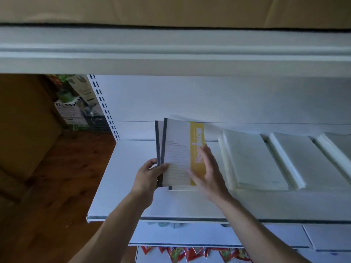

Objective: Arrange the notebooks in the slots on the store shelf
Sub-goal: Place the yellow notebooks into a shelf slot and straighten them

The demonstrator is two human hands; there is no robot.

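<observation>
Two thin notebooks (177, 149) with dark spines, pale lined covers and a yellow side band stand tilted over the white shelf (123, 186). My left hand (150, 175) grips them at their lower left corner, thumb on the front cover. My right hand (207, 171) lies with straight fingers against the yellow band on the front notebook's right side. Another notebook's edge shows flat on the shelf just under them. Stacks of pale notebooks (252, 160) lie in angled rows to the right.
An upper shelf lip (171, 59) overhangs close above. A slotted upright (106, 111) bounds the shelf's left end, with wooden floor (57, 177) and boxed goods (76, 107) beyond. Red snack packets (190, 253) hang on a lower level.
</observation>
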